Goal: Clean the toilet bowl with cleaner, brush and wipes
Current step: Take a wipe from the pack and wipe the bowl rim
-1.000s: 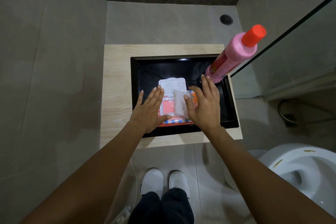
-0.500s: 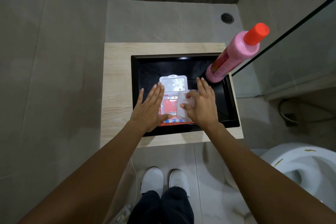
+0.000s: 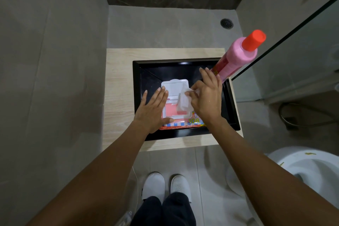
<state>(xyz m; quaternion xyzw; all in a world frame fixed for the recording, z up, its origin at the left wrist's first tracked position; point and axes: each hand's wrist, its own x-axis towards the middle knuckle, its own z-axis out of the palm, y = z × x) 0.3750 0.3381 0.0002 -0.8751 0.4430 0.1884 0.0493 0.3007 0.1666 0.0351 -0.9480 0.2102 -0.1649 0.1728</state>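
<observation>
Pinching wipe [image 3: 183,103], right hand [image 3: 204,97]; left hand [image 3: 153,109] apparently steadying pack [image 3: 180,124].

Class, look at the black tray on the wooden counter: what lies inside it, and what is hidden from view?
Inside the black tray lies a wipes pack, its lid open, with the pink cleaner bottle standing at the far right corner. The left hand and right hand, pinching a wipe, cover much of the pack.

Bare forearms, dark trousers [image 3: 163,211], white shoes [image 3: 153,185], apparently slip-ons.
</observation>
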